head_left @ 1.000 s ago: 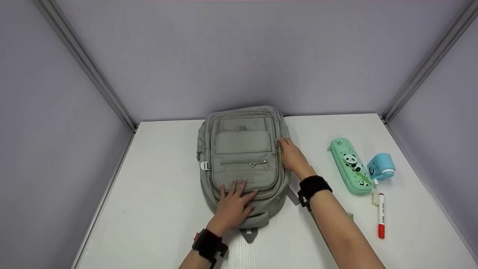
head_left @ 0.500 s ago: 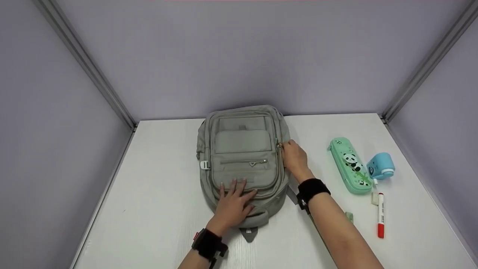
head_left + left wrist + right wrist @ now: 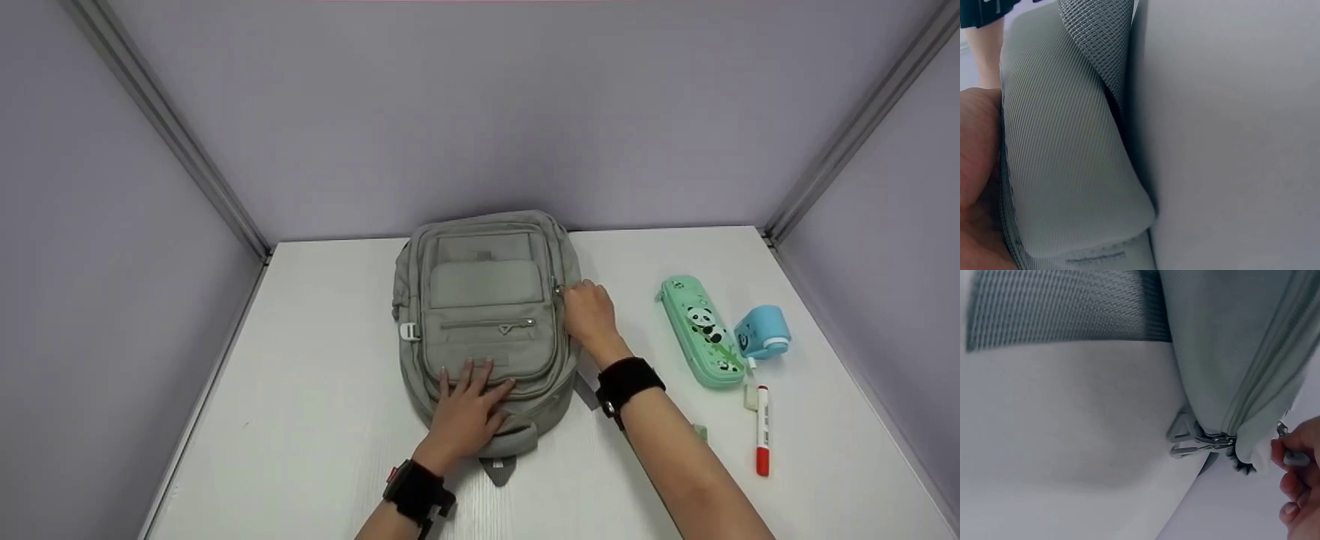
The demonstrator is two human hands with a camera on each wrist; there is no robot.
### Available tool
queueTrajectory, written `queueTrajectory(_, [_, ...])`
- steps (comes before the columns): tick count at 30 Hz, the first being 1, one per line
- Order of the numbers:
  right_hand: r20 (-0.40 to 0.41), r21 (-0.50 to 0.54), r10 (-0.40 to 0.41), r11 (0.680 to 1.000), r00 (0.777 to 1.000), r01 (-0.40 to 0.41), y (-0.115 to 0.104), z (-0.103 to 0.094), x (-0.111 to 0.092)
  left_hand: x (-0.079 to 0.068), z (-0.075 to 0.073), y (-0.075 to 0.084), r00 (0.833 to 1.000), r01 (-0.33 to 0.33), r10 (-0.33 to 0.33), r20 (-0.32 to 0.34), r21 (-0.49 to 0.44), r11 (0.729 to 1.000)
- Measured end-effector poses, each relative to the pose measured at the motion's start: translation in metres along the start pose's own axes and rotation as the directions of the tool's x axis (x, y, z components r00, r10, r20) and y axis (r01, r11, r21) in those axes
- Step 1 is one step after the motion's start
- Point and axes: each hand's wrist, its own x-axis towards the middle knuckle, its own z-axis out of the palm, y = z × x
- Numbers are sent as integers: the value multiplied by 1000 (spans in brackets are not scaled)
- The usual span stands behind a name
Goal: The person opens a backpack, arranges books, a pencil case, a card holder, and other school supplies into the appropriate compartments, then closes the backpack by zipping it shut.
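A grey-green backpack (image 3: 486, 285) lies front side up on the white table, its base toward the back wall. My left hand (image 3: 463, 420) rests on its near part with fingers spread. The left wrist view has part of that hand (image 3: 977, 152) beside a padded grey-green piece (image 3: 1067, 157) of the bag. At the bag's right edge is my right hand (image 3: 591, 313), its fingers curled. Seen from the right wrist, thumb and finger pinch a grey zipper pull (image 3: 1297, 458). Two other zipper pulls (image 3: 1182, 430) hang from a separate zipper closer to the table.
To the right lie a green panda pencil case (image 3: 703, 330), a blue object with a white end (image 3: 763, 331), a small pale block (image 3: 751, 397) and a red-capped marker (image 3: 763, 431). A green item (image 3: 700, 433) is partly hidden behind my right forearm. Walls enclose the table.
My right hand has slid slightly down along the bag's right edge, and its fingers have curled in more. The left hand keeps its place on the bag.
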Motion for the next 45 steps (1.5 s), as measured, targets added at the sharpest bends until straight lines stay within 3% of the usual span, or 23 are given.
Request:
queueTrajectory(9, [66, 79, 54, 995, 996, -59, -6, -10, -11, 1, -1, 1, 1000, 5, -5, 9, 3, 1000])
queueTrajectory(16, [86, 74, 40, 996, 996, -47, -10, -13, -22, 1, -1, 1, 1000, 10, -10, 9, -4, 1000])
queueTrajectory(25, [143, 108, 97, 988, 985, -113, -18, -20, -31, 1, -2, 0, 1000, 15, -15, 1, 18, 1000])
queueTrajectory(35, [238, 145, 136, 974, 962, -173, -28, -39, -44, 2, 0, -1, 1000, 26, -26, 9, 25, 999])
queueTrajectory(45, [375, 193, 126, 959, 918, -210, -33, -54, -64, 0, 1, 1, 1000, 19, -19, -2, 7, 1000])
